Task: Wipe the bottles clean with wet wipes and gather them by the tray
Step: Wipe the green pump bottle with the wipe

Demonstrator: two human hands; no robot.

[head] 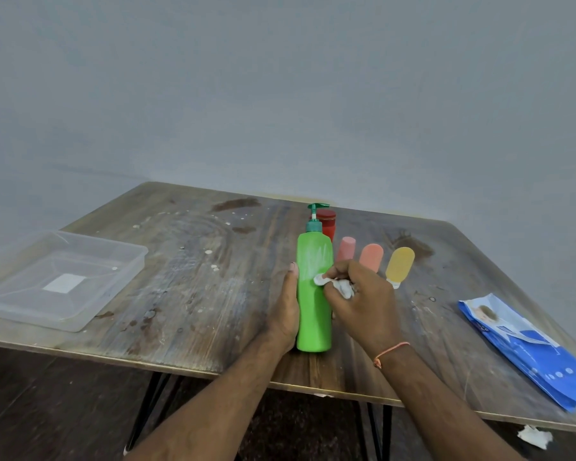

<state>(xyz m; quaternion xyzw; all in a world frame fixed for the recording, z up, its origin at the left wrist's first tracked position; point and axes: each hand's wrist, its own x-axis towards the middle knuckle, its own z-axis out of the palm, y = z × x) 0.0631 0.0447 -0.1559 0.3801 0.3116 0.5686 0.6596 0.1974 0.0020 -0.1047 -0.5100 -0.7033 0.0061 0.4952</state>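
Standing upright on the wooden table (193,261) near its front edge, the green pump bottle (314,294) serves as the centre of the scene. The left hand (285,314) grasps it from the left side, thumb laid up along its wall and fingers wrapped out of sight behind. The right hand (363,301) sits against the bottle's right side, fingers clenched around a crumpled white wet wipe (336,284) whose tip presses on the green front. Just behind the bottle stands a red bottle (327,224), partly hidden. To the right of the green bottle lie three small tubes: a pink tube (346,249), an orange tube (371,256) and a yellow tube (400,264). Farther right lies the blue wipes pack (526,351). Well to the left of the bottle sits the clear plastic tray (120,261). A used wipe (534,436) lies on the floor below the table, right of the bottle.
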